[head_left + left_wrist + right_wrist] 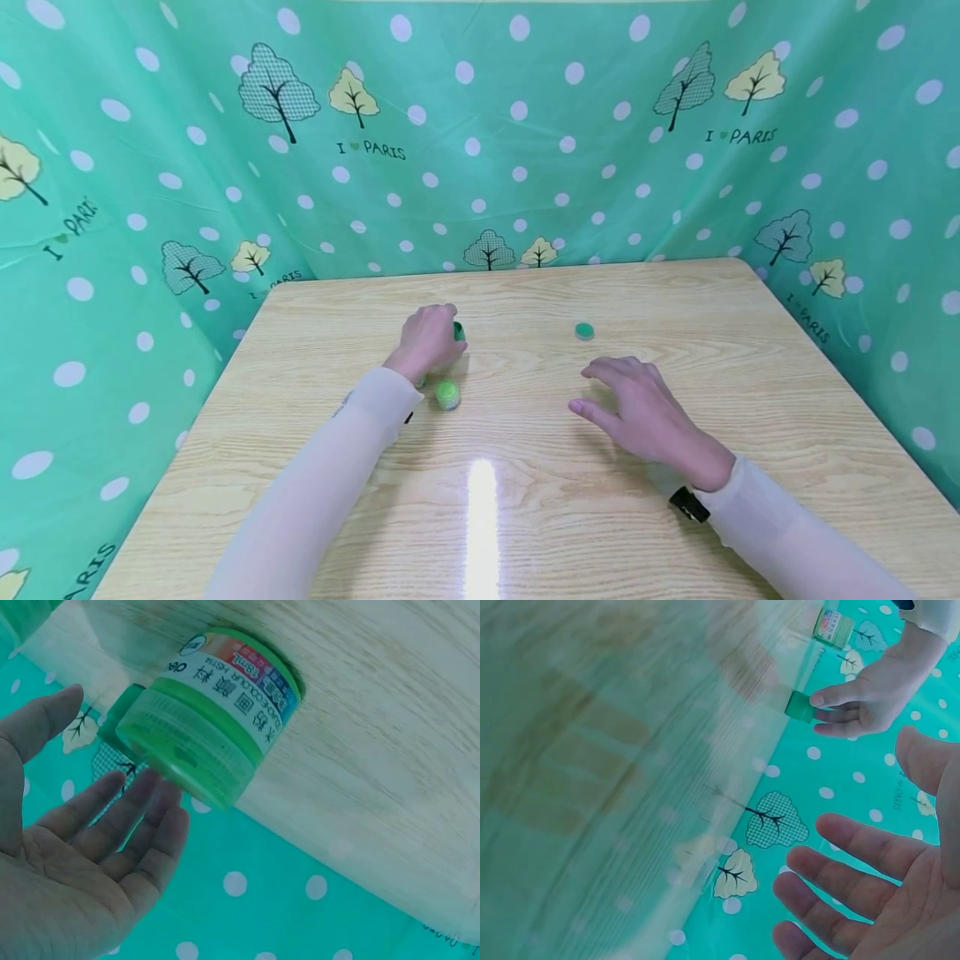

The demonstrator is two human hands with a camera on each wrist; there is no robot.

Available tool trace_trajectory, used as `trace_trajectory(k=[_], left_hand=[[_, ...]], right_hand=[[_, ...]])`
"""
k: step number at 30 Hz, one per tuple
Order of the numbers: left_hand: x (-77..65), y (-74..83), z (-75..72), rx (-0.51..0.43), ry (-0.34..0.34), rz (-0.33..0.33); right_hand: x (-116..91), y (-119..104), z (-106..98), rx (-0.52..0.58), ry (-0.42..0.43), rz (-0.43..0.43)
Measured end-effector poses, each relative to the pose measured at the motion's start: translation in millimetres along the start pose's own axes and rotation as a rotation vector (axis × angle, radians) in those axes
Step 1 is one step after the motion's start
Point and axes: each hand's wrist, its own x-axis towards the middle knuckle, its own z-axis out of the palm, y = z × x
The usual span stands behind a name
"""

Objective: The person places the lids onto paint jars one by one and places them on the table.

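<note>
My left hand (429,337) is beside a dark green jar (459,332), its thumb and fingers on either side with a gap visible in the left wrist view; contact is hard to tell. Closer to me stands a light green paint jar (447,396), whose printed label shows in the left wrist view. Another small jar (421,382) is mostly hidden behind the left wrist. Over the right part of the table, my right hand (637,408) hovers with fingers spread and nothing in it. Beyond it lies a flat green disc (584,332), looking like a lid.
The work surface is a light wood-grain table (525,500) with a bright glare streak near its front. Green polka-dot cloth (480,133) hangs along the back and both sides.
</note>
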Motion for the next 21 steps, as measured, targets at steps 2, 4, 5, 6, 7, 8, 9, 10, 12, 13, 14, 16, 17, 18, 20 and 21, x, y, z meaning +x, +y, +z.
trace_trajectory(k=[2,4,5,6,7,8,9,10,12,13,14,16,17,18,20,21], left_hand=[[1.2,0.5,0.8,0.008,-0.009,-0.002],[2.4,0.8,1.8,0.021,-0.013,-0.002],[3.1,0.7,2.4,0.025,-0.016,-0.001],[4.0,0.3,3.1,0.029,-0.018,-0.003],[4.9,-0.4,4.0,0.031,-0.021,-0.007],[5.9,-1.5,5.0,0.033,-0.024,-0.011],[7.0,-2.3,5.9,0.035,-0.032,-0.019],[8.1,-3.1,6.6,0.036,-0.039,-0.027],[9.9,-4.3,7.3,0.043,-0.05,-0.038],[10.5,-4.4,7.2,0.044,-0.057,-0.041],[11.1,-4.3,6.9,0.049,-0.063,-0.041],[12.0,-3.6,6.0,0.052,-0.072,-0.042],[12.4,-3.2,5.6,0.052,-0.076,-0.042],[12.9,-3.0,5.3,0.051,-0.079,-0.044],[14.1,-2.9,4.9,0.049,-0.089,-0.05],[14.7,-3.1,4.8,0.048,-0.093,-0.054]], right_hand=[[0,0,0,0.001,0.001,-0.002],[-1,0,0,0.0,0.003,-0.003],[-1,0,0,0.0,0.003,-0.002],[-1,0,1,0.001,0.002,-0.002],[-1,0,1,0.0,0.002,-0.003],[-1,0,1,0.0,0.001,-0.003],[-1,0,1,0.0,0.001,-0.003],[-1,0,1,0.001,0.002,-0.003],[-1,0,2,0.001,0.003,-0.007],[-1,0,3,0.001,0.005,-0.008],[0,0,3,0.001,0.005,-0.009],[0,1,3,-0.001,0.006,-0.011],[0,1,4,-0.002,0.006,-0.012],[0,1,4,-0.003,0.006,-0.012],[1,1,4,-0.003,0.005,-0.01],[1,1,4,-0.003,0.005,-0.01]])
